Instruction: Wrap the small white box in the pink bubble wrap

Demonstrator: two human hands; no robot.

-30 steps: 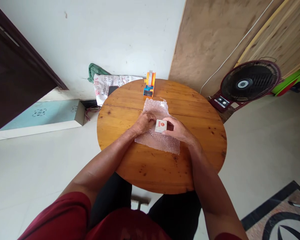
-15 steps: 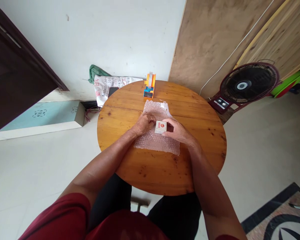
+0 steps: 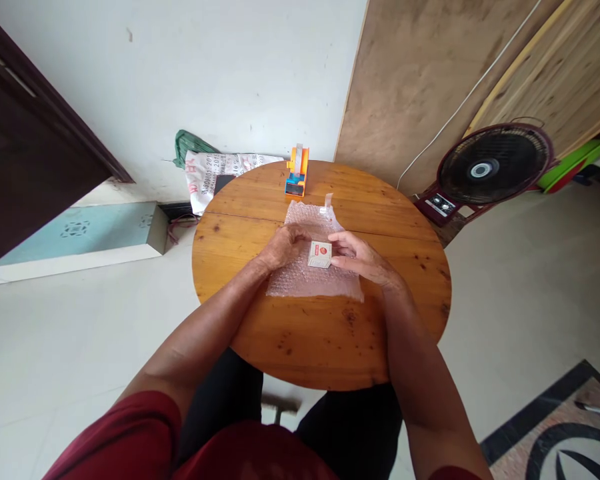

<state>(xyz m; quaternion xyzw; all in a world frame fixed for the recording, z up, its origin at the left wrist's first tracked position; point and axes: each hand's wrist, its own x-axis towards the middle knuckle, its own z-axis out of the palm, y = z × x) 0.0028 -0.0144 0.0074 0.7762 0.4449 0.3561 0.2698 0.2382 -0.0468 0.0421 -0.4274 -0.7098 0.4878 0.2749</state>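
Observation:
A small white box [image 3: 320, 255] with a red label and red emblem rests on a sheet of bubble wrap [image 3: 305, 283], which is spread on the round wooden table [image 3: 310, 347]. My left hand [image 3: 284, 247] lies over the wrap at the left of the box, its fingers curled in. Whatever those fingers pinch is hidden. At the box's right side, my right hand [image 3: 360, 257] has thumb and fingers apart. The thumb tip is at the box's near right corner, and I cannot tell whether it touches. A clear strip of tape [image 3: 329, 199] sticks up from the wrap's far edge.
An orange and blue tape dispenser [image 3: 297, 175] stands at the table's far side. Behind the table's left edge lies a printed white sack [image 3: 200, 180] with a green bag [image 3: 193, 145]. A dark fan [image 3: 485, 167] stands beyond the table on the right.
My right hand has loosened and its fingers have drawn back slightly from the box. The tape strip at the wrap's far edge now stands up more. My left hand has hardly moved.

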